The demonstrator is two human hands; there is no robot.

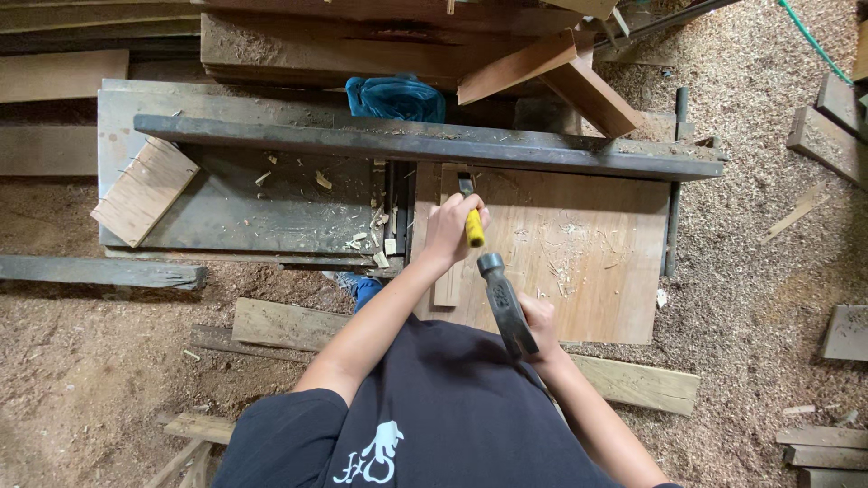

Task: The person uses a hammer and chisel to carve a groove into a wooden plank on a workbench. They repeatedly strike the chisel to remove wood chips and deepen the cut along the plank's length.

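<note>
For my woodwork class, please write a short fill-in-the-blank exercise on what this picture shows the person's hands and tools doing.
1. The left hand grips a chisel whose handle is ____ in colour.
2. The right hand holds a ____ by its handle, head towards the chisel.
3. The chisel's blade points down at a wooden ____ lying on the workbench.
4. Behind the bench lies a crumpled ____ plastic bag.

Missing words: yellow; hammer; board; blue

My chisel (pixel 472 217): glossy yellow plastic handle, steel blade. My hammer (pixel 503 303): dull dark metal. Board (pixel 579 253): pale, matt, raw wood.
</note>
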